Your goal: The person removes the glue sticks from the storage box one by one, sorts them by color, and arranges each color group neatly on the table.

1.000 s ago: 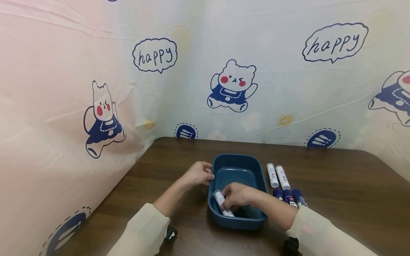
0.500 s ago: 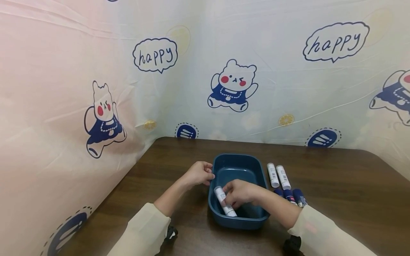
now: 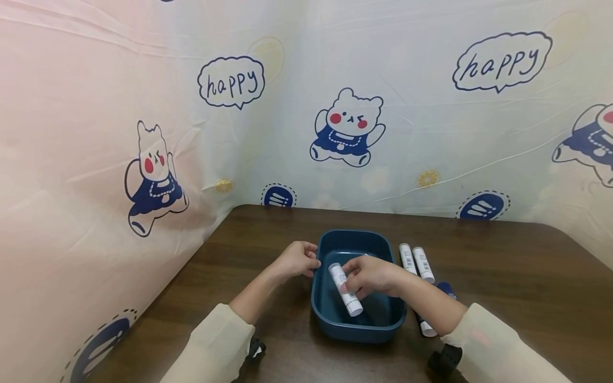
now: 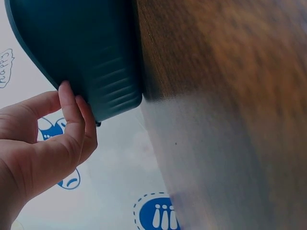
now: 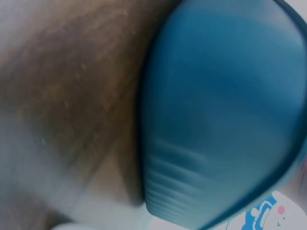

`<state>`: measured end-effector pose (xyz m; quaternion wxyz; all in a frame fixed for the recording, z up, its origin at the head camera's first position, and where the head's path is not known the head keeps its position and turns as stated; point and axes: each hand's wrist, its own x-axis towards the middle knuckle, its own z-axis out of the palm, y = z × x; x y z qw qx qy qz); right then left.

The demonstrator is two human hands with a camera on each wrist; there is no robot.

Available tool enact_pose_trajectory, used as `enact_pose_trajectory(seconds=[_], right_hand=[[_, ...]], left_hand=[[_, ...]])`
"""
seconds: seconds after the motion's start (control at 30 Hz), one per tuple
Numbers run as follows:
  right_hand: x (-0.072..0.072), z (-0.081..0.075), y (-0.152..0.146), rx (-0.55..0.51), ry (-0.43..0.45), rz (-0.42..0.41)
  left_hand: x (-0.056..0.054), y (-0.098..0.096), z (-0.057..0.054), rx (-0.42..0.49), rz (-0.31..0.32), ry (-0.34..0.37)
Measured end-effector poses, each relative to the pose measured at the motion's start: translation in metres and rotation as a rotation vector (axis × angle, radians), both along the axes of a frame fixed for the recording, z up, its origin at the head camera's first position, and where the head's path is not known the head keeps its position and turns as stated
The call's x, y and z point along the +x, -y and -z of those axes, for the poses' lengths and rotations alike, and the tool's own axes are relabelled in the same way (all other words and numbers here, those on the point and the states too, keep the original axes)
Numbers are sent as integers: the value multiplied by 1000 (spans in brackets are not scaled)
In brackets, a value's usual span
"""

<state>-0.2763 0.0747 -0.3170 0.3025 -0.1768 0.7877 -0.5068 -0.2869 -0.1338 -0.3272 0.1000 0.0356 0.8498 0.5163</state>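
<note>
In the head view my right hand (image 3: 371,276) pinches a white glue stick (image 3: 344,290) between thumb and fingers. The stick slants over the inside of a dark blue plastic bin (image 3: 356,334). My left hand (image 3: 299,259) holds the bin at its left rim. Seen from the left wrist, bent fingers (image 4: 72,112) of that hand meet the outer wall (image 4: 108,62) just under the rim. From the right wrist, the bin's ribbed side (image 5: 206,115) fills much of the picture and hides the held stick.
Right of the bin, two white glue sticks (image 3: 423,265) lie side by side on the brown wooden table (image 3: 503,276). Nearer me are blue-capped sticks (image 3: 446,290), partly covered by my right forearm. A printed curtain (image 3: 287,133) hangs behind the table.
My right hand has lifted the glue stick from the bin's near left corner, shifting it up and right toward the bin's middle. The left hand has stayed at the rim.
</note>
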Motion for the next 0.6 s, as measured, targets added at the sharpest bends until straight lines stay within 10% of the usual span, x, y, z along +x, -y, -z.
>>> enact_pose_trajectory(seconds=[0.6], right_hand=[[-7,-16,-28,-23,-89,61]], left_hand=[[0,1,2,6,9,-21]])
